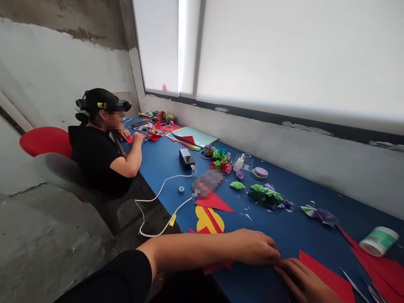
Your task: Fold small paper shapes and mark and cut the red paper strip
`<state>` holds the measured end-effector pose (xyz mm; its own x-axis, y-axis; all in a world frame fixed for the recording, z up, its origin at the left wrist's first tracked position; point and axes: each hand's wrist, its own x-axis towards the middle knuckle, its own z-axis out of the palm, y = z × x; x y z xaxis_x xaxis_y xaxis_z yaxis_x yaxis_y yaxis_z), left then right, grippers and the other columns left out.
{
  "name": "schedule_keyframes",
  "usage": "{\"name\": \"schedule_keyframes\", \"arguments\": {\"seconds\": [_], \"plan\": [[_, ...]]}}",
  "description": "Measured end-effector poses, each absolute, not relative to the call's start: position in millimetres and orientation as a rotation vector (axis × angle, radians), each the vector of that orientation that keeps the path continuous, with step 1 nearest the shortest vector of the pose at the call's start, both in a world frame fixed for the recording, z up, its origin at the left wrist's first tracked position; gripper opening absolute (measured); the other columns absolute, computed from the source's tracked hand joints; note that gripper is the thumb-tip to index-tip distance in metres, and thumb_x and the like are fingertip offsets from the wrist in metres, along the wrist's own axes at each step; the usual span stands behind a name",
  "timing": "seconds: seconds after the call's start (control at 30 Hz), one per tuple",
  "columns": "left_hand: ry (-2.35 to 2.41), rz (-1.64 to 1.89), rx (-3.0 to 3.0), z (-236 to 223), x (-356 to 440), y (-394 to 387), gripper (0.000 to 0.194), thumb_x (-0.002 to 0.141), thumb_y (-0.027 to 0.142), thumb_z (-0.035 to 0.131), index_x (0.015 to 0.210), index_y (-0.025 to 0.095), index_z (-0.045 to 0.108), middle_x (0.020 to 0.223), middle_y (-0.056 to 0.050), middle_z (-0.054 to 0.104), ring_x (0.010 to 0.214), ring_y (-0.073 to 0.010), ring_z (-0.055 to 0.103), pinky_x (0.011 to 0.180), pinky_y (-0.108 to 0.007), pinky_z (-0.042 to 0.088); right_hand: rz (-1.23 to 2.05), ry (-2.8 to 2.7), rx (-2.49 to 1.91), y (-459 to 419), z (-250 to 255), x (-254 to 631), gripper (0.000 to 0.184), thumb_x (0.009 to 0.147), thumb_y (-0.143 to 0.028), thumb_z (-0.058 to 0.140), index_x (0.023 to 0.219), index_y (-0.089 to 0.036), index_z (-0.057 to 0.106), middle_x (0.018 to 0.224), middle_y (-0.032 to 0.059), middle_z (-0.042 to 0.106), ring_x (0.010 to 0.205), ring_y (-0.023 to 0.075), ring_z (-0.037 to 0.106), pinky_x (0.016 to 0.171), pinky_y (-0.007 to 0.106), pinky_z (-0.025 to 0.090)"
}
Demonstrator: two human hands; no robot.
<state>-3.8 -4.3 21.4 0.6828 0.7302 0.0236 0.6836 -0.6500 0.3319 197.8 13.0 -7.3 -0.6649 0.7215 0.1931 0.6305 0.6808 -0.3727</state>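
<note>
My left hand (255, 247) lies knuckles-up on the blue table (164, 162), its fingers curled down and pressed on something small near a red paper sheet (328, 277). My right hand (301, 282) rests just to its right at the bottom edge, fingers stretched flat along the table beside that red sheet. What the left fingertips pinch is hidden. A yellow paper shape with red strips (208, 219) lies left of my left forearm.
Another person in black (101, 155) sits further along the table, working with paper. Folded green and purple papers (268, 195), paper flowers (221, 159), a glue bottle (239, 163), a tipped white jar (378, 240), a black box with white cable (187, 158) lie about.
</note>
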Motion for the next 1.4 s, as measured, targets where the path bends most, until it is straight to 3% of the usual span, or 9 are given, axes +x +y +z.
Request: {"name": "schedule_keyframes", "arguments": {"seconds": [0.27, 0.6, 0.9, 1.17, 1.4], "plan": [[1.009, 0.322, 2.591, 12, -5, 8, 0.029, 0.090, 0.028, 0.046, 0.113, 0.016, 0.060, 0.114, -0.006, 0.059, 0.105, -0.0137, 0.055, 0.092, -0.020, 0.040, 0.453, -2.641, -1.052, 6, 13, 190, 0.037, 0.085, -0.044, 0.035, 0.078, -0.023, 0.065, 0.079, 0.0099, 0.069, 0.078, 0.0229, 0.067, 0.072, 0.034, 0.055], [1.063, 0.237, 2.595, 12, -3, 9, 0.030, 0.093, 0.028, 0.039, 0.114, 0.020, 0.059, 0.118, -0.002, 0.054, 0.108, -0.0151, 0.050, 0.090, -0.023, 0.040, 0.631, -2.421, -1.292, -1, 16, 179, 0.029, 0.076, -0.047, 0.046, 0.070, -0.023, 0.060, 0.071, 0.0060, 0.068, 0.066, 0.0214, 0.066, 0.055, 0.028, 0.050], [1.053, 0.213, 2.593, 9, -3, 10, 0.031, 0.093, 0.023, 0.037, 0.116, 0.017, 0.057, 0.119, -0.002, 0.052, 0.109, -0.0155, 0.047, 0.090, -0.022, 0.037, 0.712, -2.372, -1.319, -1, 23, 175, 0.031, 0.075, -0.050, 0.047, 0.064, -0.023, 0.059, 0.062, 0.0045, 0.066, 0.059, 0.0210, 0.063, 0.050, 0.028, 0.048], [1.055, 0.365, 2.442, 5, -2, 14, 0.024, 0.088, 0.023, 0.049, 0.106, 0.013, 0.062, 0.112, -0.006, 0.057, 0.102, -0.0129, 0.053, 0.092, -0.021, 0.039, 0.691, -2.332, -1.331, -5, 26, 171, 0.029, 0.075, -0.047, 0.047, 0.066, -0.023, 0.059, 0.056, 0.0027, 0.062, 0.054, 0.0197, 0.060, 0.050, 0.028, 0.048], [1.060, 0.452, 2.293, -2, 0, 18, 0.025, 0.085, 0.023, 0.056, 0.106, 0.013, 0.065, 0.103, -0.004, 0.059, 0.104, -0.0123, 0.053, 0.091, -0.019, 0.039, 0.697, -2.333, -1.288, -5, 26, 175, 0.029, 0.074, -0.048, 0.050, 0.071, -0.023, 0.062, 0.068, 0.0042, 0.069, 0.064, 0.0213, 0.065, 0.051, 0.027, 0.049]]}}
